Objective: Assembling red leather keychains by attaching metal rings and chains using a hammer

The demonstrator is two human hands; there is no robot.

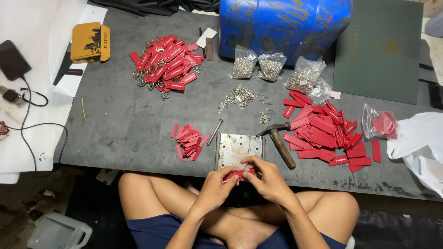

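Red tag (236, 175) lies crosswise, pinched between left hand (217, 184) and right hand (266, 179).

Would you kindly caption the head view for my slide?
Both hands, left and right, hold a flat red rubber tag above a worn metal plate.

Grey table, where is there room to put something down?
Bare grey table shows between the yellow box and the small stack of red tags. It is crowded around the wooden-handled hammer and the big spread of red tags.
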